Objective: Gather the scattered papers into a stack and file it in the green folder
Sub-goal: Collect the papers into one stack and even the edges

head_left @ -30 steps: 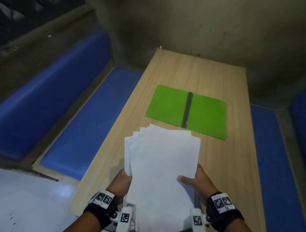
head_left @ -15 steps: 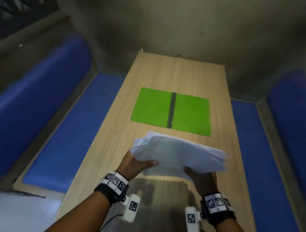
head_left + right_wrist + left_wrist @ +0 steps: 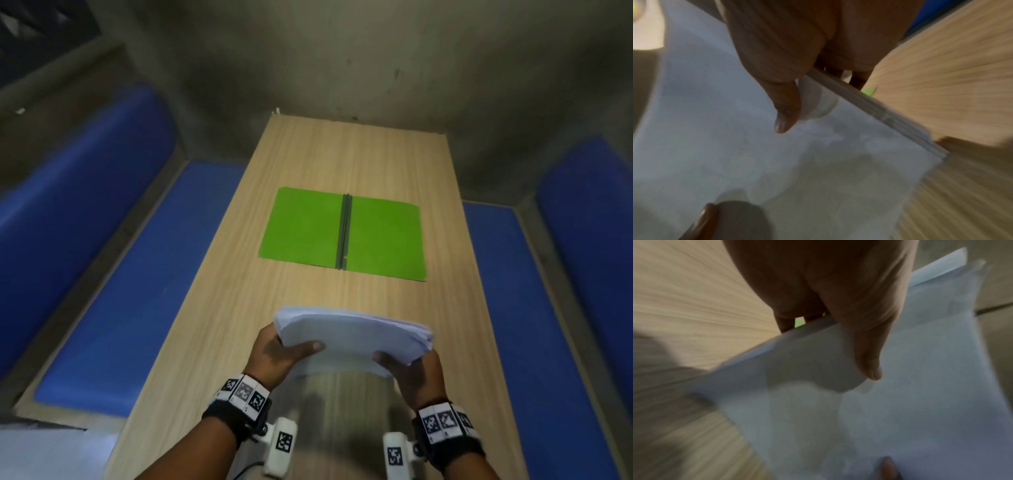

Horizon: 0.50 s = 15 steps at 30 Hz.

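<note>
Both hands hold a stack of white papers a little above the wooden table, near its front half. My left hand grips the stack's left edge, thumb on top and fingers underneath. My right hand grips the right edge the same way. The left wrist view shows the thumb lying on the paper stack. From the right wrist, the layered edge of the paper stack is visible. The green folder lies open and flat beyond the papers, its dark spine in the middle.
Blue padded benches run along the left side of the table, and another blue bench runs along the right. A grey wall closes off the far end. Bare wood lies between the papers and the folder.
The stack went from held upright facing me to tilted nearly flat, and it has moved forward over the table toward the folder. Both hands kept their grip.
</note>
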Each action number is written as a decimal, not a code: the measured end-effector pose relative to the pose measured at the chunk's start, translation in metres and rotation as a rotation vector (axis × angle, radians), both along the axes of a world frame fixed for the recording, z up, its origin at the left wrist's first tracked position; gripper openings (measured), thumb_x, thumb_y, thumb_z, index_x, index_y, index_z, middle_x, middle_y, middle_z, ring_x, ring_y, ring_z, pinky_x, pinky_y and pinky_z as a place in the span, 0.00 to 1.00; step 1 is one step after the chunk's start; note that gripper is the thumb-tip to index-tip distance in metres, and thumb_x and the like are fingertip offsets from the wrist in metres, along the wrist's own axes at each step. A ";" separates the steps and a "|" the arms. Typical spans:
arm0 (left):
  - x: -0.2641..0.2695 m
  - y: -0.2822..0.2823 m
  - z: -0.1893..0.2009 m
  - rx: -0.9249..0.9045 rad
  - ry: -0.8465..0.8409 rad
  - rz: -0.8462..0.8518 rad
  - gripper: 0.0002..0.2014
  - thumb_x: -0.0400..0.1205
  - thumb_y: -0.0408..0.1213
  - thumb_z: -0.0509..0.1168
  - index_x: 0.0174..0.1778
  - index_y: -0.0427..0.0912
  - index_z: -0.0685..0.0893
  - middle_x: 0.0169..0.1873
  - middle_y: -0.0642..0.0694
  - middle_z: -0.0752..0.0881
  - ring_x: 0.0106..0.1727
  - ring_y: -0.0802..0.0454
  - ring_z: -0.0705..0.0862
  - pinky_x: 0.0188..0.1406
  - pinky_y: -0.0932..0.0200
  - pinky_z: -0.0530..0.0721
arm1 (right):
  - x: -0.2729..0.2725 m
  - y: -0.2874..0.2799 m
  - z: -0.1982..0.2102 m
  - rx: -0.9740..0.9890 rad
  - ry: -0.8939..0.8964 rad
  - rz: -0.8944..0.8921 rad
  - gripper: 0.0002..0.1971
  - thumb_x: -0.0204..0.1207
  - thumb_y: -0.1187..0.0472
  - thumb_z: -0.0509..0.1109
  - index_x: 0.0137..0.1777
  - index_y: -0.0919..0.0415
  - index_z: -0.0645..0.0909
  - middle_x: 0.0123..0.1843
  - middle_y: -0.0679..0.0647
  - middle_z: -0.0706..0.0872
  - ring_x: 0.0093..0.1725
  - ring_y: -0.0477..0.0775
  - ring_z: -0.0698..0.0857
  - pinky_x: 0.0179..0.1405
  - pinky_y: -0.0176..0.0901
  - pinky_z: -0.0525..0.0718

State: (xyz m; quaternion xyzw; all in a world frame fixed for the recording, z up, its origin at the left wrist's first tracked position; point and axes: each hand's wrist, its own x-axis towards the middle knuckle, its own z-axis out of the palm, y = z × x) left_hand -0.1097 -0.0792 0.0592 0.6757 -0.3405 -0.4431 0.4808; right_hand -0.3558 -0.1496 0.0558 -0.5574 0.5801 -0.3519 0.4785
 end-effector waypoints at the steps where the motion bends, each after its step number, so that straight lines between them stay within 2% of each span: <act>1: -0.001 0.001 -0.003 0.004 -0.009 -0.021 0.22 0.61 0.43 0.86 0.51 0.54 0.90 0.45 0.62 0.93 0.48 0.61 0.91 0.41 0.68 0.85 | -0.003 0.002 -0.004 0.025 0.003 -0.010 0.27 0.57 0.64 0.87 0.56 0.59 0.82 0.47 0.52 0.89 0.44 0.51 0.89 0.35 0.33 0.86; 3: -0.002 0.000 -0.007 -0.009 -0.023 -0.042 0.23 0.62 0.43 0.86 0.51 0.56 0.89 0.47 0.64 0.93 0.49 0.64 0.90 0.43 0.70 0.84 | -0.004 0.004 -0.011 0.040 -0.002 -0.001 0.28 0.57 0.65 0.86 0.58 0.59 0.81 0.49 0.51 0.89 0.44 0.44 0.89 0.37 0.28 0.86; 5: -0.002 -0.003 -0.008 -0.021 -0.036 -0.054 0.23 0.62 0.44 0.86 0.53 0.54 0.89 0.48 0.63 0.93 0.50 0.64 0.90 0.45 0.69 0.85 | -0.001 0.005 -0.014 0.046 -0.009 0.002 0.26 0.59 0.67 0.85 0.57 0.60 0.81 0.49 0.49 0.89 0.43 0.35 0.87 0.38 0.23 0.83; 7: -0.003 -0.002 -0.011 -0.005 -0.031 -0.052 0.24 0.62 0.47 0.86 0.53 0.53 0.90 0.49 0.59 0.93 0.51 0.61 0.91 0.47 0.64 0.87 | 0.002 0.008 -0.012 0.060 -0.010 -0.008 0.22 0.62 0.68 0.84 0.55 0.59 0.82 0.47 0.48 0.88 0.39 0.29 0.86 0.36 0.20 0.81; 9: -0.002 -0.003 -0.016 0.036 0.006 -0.054 0.26 0.61 0.48 0.86 0.55 0.51 0.90 0.49 0.53 0.94 0.52 0.54 0.91 0.51 0.55 0.89 | 0.004 0.009 -0.015 0.084 -0.004 0.001 0.18 0.66 0.68 0.81 0.54 0.56 0.82 0.46 0.47 0.87 0.39 0.27 0.85 0.37 0.21 0.81; 11: -0.002 -0.003 -0.022 0.076 0.031 -0.064 0.26 0.62 0.48 0.85 0.55 0.49 0.90 0.49 0.49 0.94 0.52 0.50 0.91 0.51 0.52 0.90 | 0.003 0.011 -0.020 0.099 0.005 0.009 0.17 0.67 0.66 0.81 0.51 0.48 0.82 0.47 0.46 0.88 0.41 0.32 0.87 0.43 0.31 0.83; 12: -0.002 -0.003 -0.022 0.093 0.034 -0.061 0.24 0.62 0.48 0.85 0.54 0.49 0.90 0.48 0.48 0.94 0.51 0.49 0.92 0.49 0.54 0.89 | 0.003 0.010 -0.021 0.118 0.003 0.004 0.16 0.66 0.61 0.82 0.49 0.45 0.82 0.46 0.46 0.88 0.42 0.38 0.88 0.44 0.37 0.84; 14: -0.002 -0.004 -0.016 0.119 0.042 -0.035 0.19 0.64 0.44 0.85 0.48 0.46 0.91 0.43 0.49 0.95 0.47 0.49 0.92 0.43 0.56 0.89 | 0.000 0.005 -0.016 0.142 0.059 0.026 0.14 0.62 0.50 0.83 0.44 0.46 0.83 0.41 0.48 0.89 0.41 0.50 0.88 0.38 0.41 0.84; 15: 0.000 -0.004 -0.011 0.121 0.049 -0.032 0.17 0.64 0.41 0.85 0.47 0.44 0.92 0.41 0.49 0.95 0.47 0.48 0.93 0.42 0.55 0.89 | -0.002 0.001 -0.009 0.157 0.091 0.056 0.12 0.63 0.52 0.83 0.42 0.49 0.84 0.40 0.49 0.89 0.40 0.52 0.87 0.34 0.40 0.82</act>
